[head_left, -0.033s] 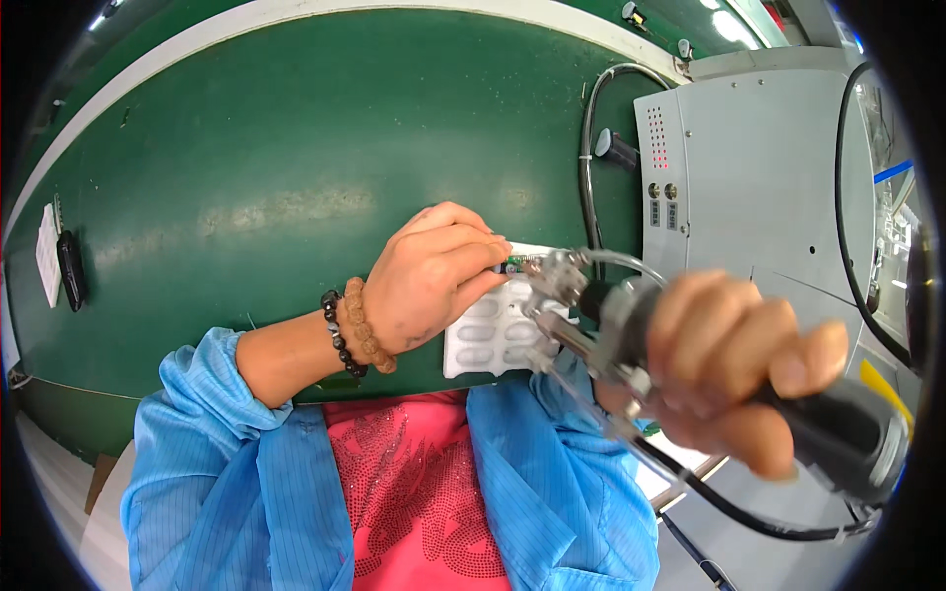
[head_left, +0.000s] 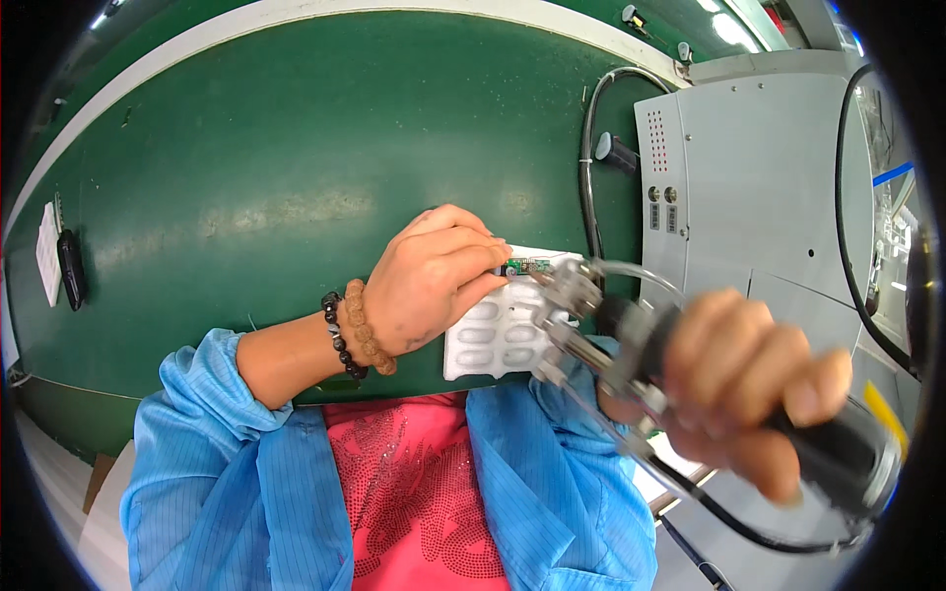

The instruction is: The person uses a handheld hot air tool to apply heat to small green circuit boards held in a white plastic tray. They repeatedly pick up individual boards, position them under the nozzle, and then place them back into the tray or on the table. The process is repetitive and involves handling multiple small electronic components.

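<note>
My left hand [head_left: 434, 271], wearing two beaded bracelets at the wrist, pinches the left end of a small green circuit board [head_left: 529, 266]. The board is held over the far edge of a white tray [head_left: 480, 360] with oval pockets. My fingertips hide part of the board. In my right hand [head_left: 739, 384] is a black-handled tool [head_left: 838, 443] with a metal head [head_left: 572, 288], a clear tube and a black cable. My fingers wrap around its grip. The head points left, close to the board's right end; whether they touch I cannot tell.
A grey machine box [head_left: 759, 177] with red lights and two round sockets stands at the right. A thick black cable [head_left: 588, 177] curves along the green table [head_left: 276, 118] beside it, near a dark cylinder [head_left: 617, 152]. A black object [head_left: 70, 271] lies at the far left.
My right hand and the tool have shifted slightly right and nearer to me, so more of the circuit board shows. My left hand keeps almost the same place.
</note>
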Demonstrator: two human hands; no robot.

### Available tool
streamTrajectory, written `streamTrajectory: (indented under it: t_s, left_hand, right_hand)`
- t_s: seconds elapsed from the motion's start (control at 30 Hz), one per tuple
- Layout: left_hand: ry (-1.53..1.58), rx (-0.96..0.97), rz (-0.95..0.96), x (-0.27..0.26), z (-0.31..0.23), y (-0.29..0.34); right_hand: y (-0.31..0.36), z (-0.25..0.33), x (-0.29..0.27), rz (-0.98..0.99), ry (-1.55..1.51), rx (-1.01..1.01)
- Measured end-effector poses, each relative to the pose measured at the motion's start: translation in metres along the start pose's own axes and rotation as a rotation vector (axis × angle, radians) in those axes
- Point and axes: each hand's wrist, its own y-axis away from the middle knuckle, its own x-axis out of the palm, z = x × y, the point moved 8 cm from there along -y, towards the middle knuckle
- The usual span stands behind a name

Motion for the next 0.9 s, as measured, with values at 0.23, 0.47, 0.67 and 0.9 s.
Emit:
streamTrajectory:
  t_s: [0.23, 0.47, 0.67, 0.9]
  left_hand:
    - [-0.045, -0.095, 0.040, 0.000, 0.007, 0.004]
    - [-0.100, 0.011, -0.013, -0.011, -0.005, 0.003]
    - [-0.134, -0.099, -0.055, -0.097, 0.002, -0.033]
    - [-0.622, -0.234, -0.459, -0.264, 0.120, -0.126]
  right_hand:
    - [0.016, 0.045, -0.020, -0.177, -0.092, -0.132]
    - [0.015, 0.035, -0.013, -0.121, -0.122, -0.175]
    - [0.019, 0.045, -0.022, -0.145, -0.122, -0.180]
    - [0.016, 0.034, -0.016, -0.175, -0.084, -0.212]
